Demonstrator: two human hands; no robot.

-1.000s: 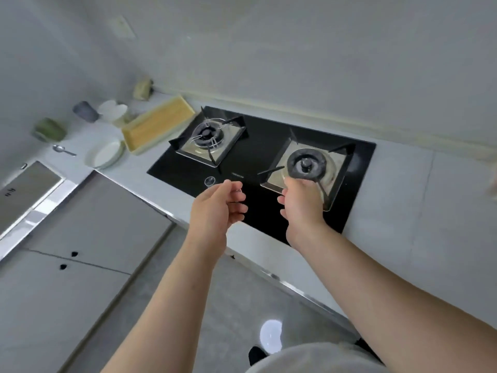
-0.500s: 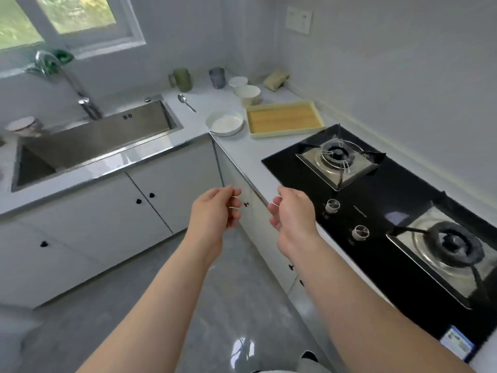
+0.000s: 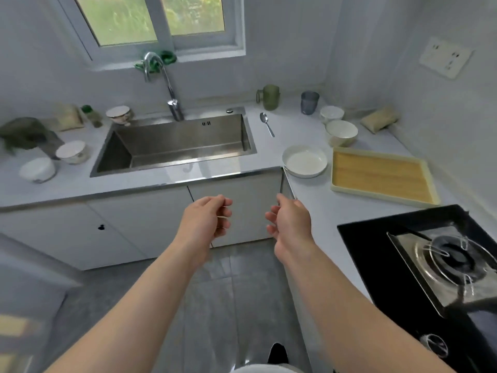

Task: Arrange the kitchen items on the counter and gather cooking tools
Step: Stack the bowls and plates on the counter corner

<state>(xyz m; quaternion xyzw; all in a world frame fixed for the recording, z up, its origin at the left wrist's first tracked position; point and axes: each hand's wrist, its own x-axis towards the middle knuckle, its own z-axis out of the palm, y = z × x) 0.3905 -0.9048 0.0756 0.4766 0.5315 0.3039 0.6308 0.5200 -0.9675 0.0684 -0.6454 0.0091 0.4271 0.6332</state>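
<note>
My left hand (image 3: 205,219) and my right hand (image 3: 290,222) hang in the air in front of the white cabinet doors, fingers loosely curled and apart, holding nothing. On the corner counter lie a white plate (image 3: 305,160), a yellow tray (image 3: 380,177), two white bowls (image 3: 341,132), a metal spoon (image 3: 267,123), a green mug (image 3: 269,96) and a grey cup (image 3: 309,102). Left of the sink (image 3: 174,142) stand three more bowls (image 3: 72,152). All of these are beyond my hands' reach.
A black gas hob (image 3: 435,262) fills the counter at the right. A tall tap (image 3: 164,84) stands behind the sink under a window. A sponge (image 3: 379,119) lies by the right wall, below a wall socket (image 3: 445,60). Grey tiled floor lies under my arms.
The view has swung left from the hob to the sink corner. Both hands stayed together in front of me, empty, and have spread slightly apart.
</note>
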